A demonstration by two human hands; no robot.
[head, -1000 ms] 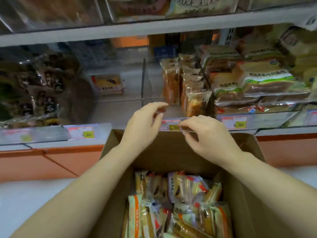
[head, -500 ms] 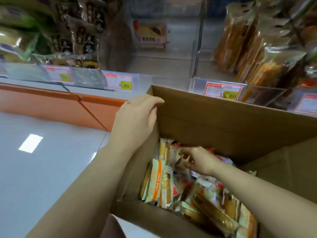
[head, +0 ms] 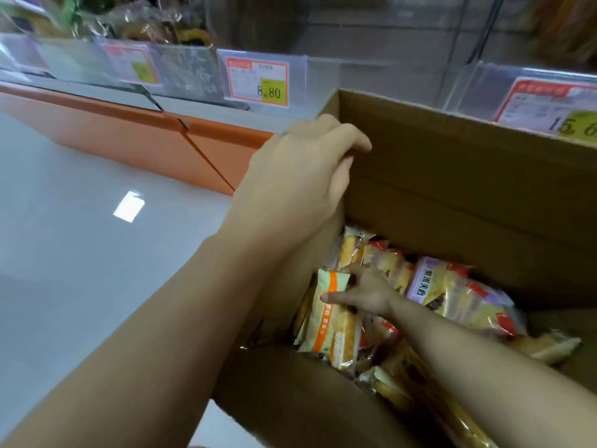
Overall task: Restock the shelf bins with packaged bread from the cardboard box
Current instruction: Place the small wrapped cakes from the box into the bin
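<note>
Cardboard fills the right half of your view: the cardboard box (head: 452, 195) stands open-topped against the front edge of the shelf, its far wall rising just below the clear bin fronts. Your left hand (head: 300, 182) holds the box at its far left corner, fingers curled together over the rim and the thumb tucked down inside the wall.

Your right hand (head: 365, 292) reaches down into the box along its left wall. Its thumb and fingers are spread apart and clamped on the upper end of an orange-striped pack (head: 336, 328), which stands nearly upright against that wall with its bread showing through the clear lower part.

Packaged bread fills the floor of the box. A purple-labelled pack (head: 429, 286) lies tilted just right of your right wrist, and red-and-yellow wrappers (head: 387, 260) crowd the far left corner behind your fingers. More clear-wrapped loaves (head: 403, 376) lie under your right forearm toward the near wall.

On the shelf, a price tag reading 8.80 (head: 258, 79) hangs on a bin front just left of the box's far left corner. A second tag (head: 549, 108) shows above the box's far rim, its lower edge cut off by the cardboard. The bin at the shelf's left end holds dark-wrapped goods (head: 155, 24), too blurred to name.
</note>
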